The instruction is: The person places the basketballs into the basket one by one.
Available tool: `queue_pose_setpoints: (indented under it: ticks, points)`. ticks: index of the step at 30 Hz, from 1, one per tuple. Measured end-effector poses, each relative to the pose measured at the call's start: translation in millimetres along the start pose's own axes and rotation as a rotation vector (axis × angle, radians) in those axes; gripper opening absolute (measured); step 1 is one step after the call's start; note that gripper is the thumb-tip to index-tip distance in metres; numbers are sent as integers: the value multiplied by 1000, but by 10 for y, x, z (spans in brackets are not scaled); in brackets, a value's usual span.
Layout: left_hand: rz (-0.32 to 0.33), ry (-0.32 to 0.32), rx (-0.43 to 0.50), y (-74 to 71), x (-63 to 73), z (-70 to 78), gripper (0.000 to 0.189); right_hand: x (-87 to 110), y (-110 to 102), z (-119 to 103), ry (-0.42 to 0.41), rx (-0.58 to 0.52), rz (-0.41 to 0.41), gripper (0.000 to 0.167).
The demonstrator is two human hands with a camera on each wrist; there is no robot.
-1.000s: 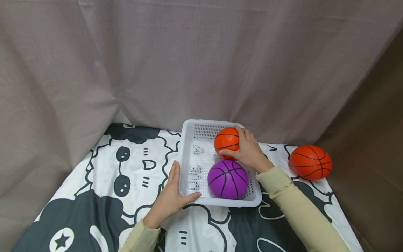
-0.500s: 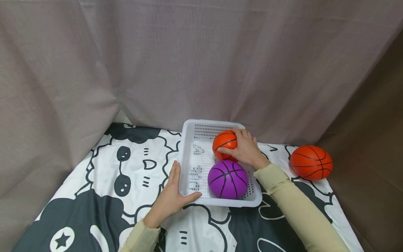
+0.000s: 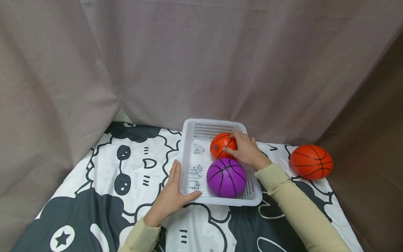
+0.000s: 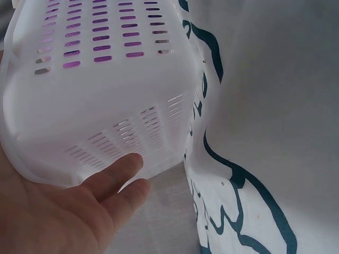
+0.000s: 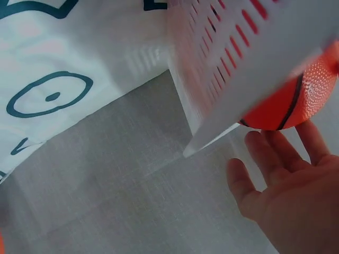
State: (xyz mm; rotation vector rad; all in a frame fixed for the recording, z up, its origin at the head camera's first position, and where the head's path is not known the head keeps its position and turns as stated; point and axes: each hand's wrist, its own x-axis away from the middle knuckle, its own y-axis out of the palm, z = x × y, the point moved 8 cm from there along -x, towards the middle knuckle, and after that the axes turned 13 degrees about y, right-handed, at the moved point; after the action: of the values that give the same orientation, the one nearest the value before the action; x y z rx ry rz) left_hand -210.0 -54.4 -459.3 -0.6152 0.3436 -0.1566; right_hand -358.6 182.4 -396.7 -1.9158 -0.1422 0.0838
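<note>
Orange ball (image 3: 219, 144) lies in the basket (image 3: 245, 202), left of the right hand (image 3: 248, 151), whose thumb and fingers curve round it; left hand (image 3: 170, 200), fingers straight, touches the basket

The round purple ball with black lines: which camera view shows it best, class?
The head view: the purple ball shows plainly, lines and all, in the white perforated plastic basket. The left wrist view gives only purple glimpses through the basket's slots; the right wrist view shows none.

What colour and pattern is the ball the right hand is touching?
The ball is orange and black-lined; the head view shows it best.
</note>
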Motion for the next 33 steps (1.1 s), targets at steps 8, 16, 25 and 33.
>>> queue_pose_setpoints:
  ticks: [8, 16, 25, 33]
  points:
    - [-14, -8, 18, 14, 14, -1, 128, 39, 26, 10, 13, -33, -14, 65]
    - [-12, -21, 17, 16, 17, -4, 130, 40, 32, 28, 30, -27, -14, 76]
    - [-11, 1, 14, 21, 10, 6, 128, 47, 2, 52, 35, -19, -2, 77]
    - [-11, -14, 13, 9, 23, 2, 127, 93, -530, 317, 62, -65, 156, 70]
